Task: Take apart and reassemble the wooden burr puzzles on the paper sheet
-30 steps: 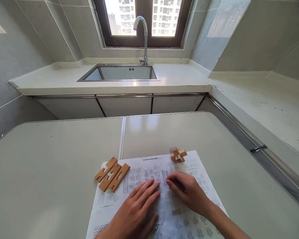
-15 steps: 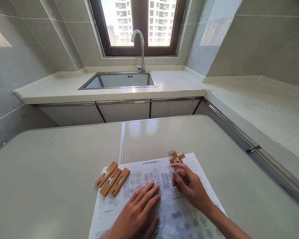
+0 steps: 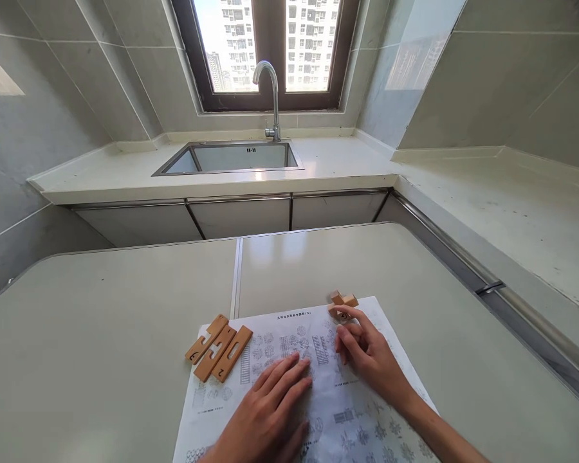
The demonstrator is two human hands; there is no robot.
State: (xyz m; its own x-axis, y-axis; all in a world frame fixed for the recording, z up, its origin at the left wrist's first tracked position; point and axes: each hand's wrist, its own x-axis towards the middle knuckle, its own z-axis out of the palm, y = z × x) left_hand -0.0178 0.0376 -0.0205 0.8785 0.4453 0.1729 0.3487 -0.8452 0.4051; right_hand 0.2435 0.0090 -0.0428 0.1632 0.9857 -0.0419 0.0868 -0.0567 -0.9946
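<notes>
Flat on a printed sheet (image 3: 328,402) lies my left hand (image 3: 273,405), fingers stretched out and holding nothing. My right hand (image 3: 367,347) hovers over the sheet's upper right, its index finger reaching to an interlocking wooden puzzle (image 3: 350,299) and the other fingers loosely curled. The fingertip covers part of the puzzle; whether it presses on it I cannot tell. Left of my left hand, three flat slotted wooden pieces lie side by side: one marked 3 (image 3: 206,339), one marked 1 (image 3: 215,354) and one marked 2 (image 3: 232,354). They overlap the sheet's upper left corner.
A pale table (image 3: 110,347) with a seam strip (image 3: 237,276) carries the sheet. Beyond it runs a white counter (image 3: 338,161) with a steel sink (image 3: 241,157) and a faucet (image 3: 275,96) below a window. Another counter (image 3: 511,212) extends along the right.
The right index fingertip has shifted slightly forward and right over the puzzle, covering more of its front. The left hand and the three flat pieces stay in place.
</notes>
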